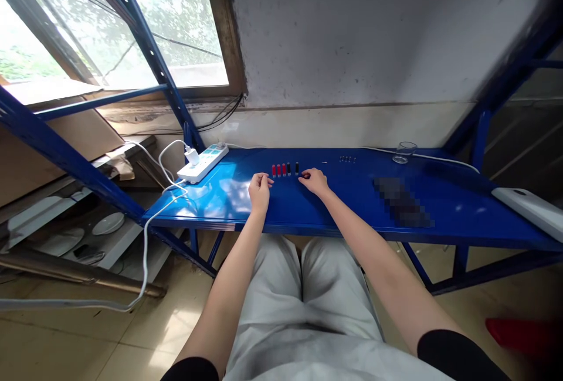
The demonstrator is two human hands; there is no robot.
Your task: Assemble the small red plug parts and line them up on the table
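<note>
On the blue table (246, 205), a short row of small cylinder-like pieces stands upright. From the left come three red pieces (278, 170), then a black piece (289, 169), and after a gap another black piece (297, 168). My left hand (259, 191) rests by the left end of the row, its fingers curled together near the first red piece. Just right of the last black piece is my right hand (315, 181), thumb and fingertips pinched close to the tabletop. Whatever either hand may hold is too small to make out.
Several tiny metallic bits (347, 159) lie toward the back. A clear glass (403, 152) stands at the back right, and a blurred dark object (401, 200) lies nearer. A white power strip (203, 163) with cables sits left; a white object (530, 211) is far right.
</note>
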